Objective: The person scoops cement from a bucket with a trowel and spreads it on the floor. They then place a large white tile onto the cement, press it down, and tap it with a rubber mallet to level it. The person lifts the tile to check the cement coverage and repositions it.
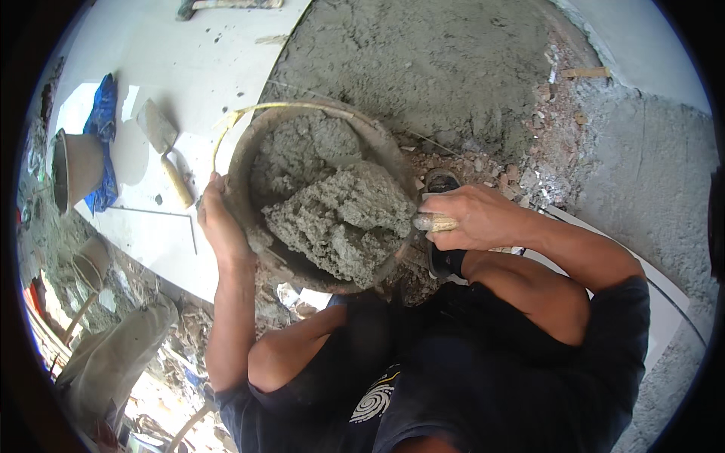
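Observation:
A round, cement-smeared bucket (238, 162) stands before me, with wet grey mortar (340, 219) heaped inside. My left hand (221, 219) grips the bucket's left rim, near the end of its yellow handle (220, 143). On the right side, my right hand (472, 217) is closed around the wooden handle of a trowel (442, 223). Mortar hides the trowel's blade, which points into the bucket. A second trowel (175, 181) with a wooden handle lies on the pale board (162, 234) to the left.
Left on the board are a tipped bucket (81, 170), a blue plastic bag (102, 140) and, farther off, a hammer-like tool (226, 4). Wet mortar floor (423, 60) spreads ahead, edged by rubble (559, 128). Another person's trouser leg (121, 362) shows lower left.

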The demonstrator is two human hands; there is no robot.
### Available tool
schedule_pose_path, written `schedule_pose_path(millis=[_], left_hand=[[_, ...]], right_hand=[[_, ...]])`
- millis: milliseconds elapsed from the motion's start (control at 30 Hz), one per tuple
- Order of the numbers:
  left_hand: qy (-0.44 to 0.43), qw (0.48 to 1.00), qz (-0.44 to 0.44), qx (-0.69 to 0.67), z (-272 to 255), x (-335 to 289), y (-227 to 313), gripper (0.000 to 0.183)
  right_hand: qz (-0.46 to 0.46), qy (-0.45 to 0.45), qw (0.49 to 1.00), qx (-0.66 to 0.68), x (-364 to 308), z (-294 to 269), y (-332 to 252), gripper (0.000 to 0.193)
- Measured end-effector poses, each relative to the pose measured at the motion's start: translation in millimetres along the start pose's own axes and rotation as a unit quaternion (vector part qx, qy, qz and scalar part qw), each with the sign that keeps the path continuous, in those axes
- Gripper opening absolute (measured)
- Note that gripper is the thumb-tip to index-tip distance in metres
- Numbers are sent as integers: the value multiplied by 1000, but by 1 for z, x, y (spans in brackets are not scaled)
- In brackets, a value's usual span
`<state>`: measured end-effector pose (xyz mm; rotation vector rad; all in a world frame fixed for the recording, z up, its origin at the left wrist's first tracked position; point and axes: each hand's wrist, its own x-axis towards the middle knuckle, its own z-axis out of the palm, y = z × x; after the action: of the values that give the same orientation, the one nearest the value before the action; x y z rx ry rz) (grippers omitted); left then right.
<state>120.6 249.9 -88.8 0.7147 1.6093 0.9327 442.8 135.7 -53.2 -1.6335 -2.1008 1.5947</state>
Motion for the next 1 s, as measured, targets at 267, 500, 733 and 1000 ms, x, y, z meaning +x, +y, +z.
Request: schedule_pose_path(millis=[267, 500, 733, 1000], left_hand=[[-20, 1000, -20, 0, 19, 10, 4, 40], [11, 999, 12, 38, 18, 16, -2, 43], [-17, 1000, -7, 20, 12, 20, -2, 42], [-18, 995, 3, 101, 0, 19, -3, 46]], right_hand=[[227, 217, 936, 157, -98, -66, 58, 42], [453, 525, 719, -47, -90, -140, 184, 52], [485, 623, 611, -54, -16, -193, 349, 58], [453, 392, 797, 73, -88, -299, 358, 61]])
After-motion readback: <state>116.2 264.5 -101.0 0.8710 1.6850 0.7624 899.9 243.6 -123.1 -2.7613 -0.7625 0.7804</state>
